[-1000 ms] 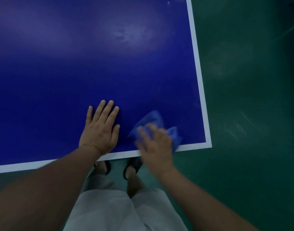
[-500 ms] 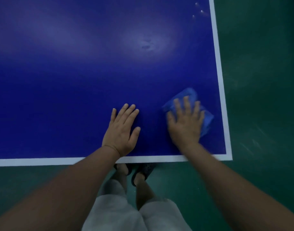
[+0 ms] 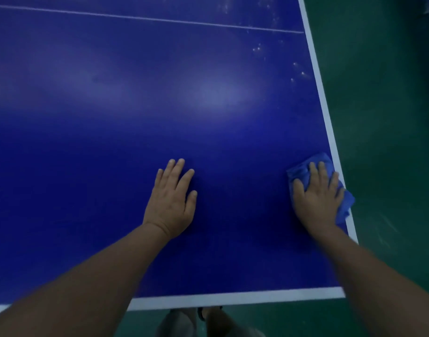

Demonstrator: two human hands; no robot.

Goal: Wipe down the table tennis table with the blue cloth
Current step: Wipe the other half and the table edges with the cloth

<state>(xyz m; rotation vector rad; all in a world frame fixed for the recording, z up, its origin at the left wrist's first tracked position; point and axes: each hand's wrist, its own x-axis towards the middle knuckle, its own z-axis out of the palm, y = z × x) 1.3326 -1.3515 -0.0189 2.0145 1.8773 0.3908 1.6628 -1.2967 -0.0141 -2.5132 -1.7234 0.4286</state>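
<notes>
At six o'clock, nearest the camera, the person's legs (image 3: 208,322) in light shorts stand on the green floor (image 3: 391,117), just short of the table tennis table (image 3: 111,166). The table's white end line (image 3: 232,299) runs across just beyond them. Both bare forearms reach over that line onto the dark blue top.

The left hand (image 3: 170,203) lies palm down a little below centre, toward six o'clock. Its fingers are straight and close together, and it holds nothing.

At about four o'clock the right hand (image 3: 318,198) presses flat on the blue cloth (image 3: 303,171), fingers spread and straight rather than curled round it. The bunched cloth shows beyond the fingertips and to the right of the hand, and its outer part lies across the white side line (image 3: 322,105) at the table's right edge.

Farther on, a pale patch of glare (image 3: 223,96) sits near centre. White specks (image 3: 257,48) are scattered toward one o'clock. A thin white line (image 3: 160,19) crosses the top at twelve o'clock.
</notes>
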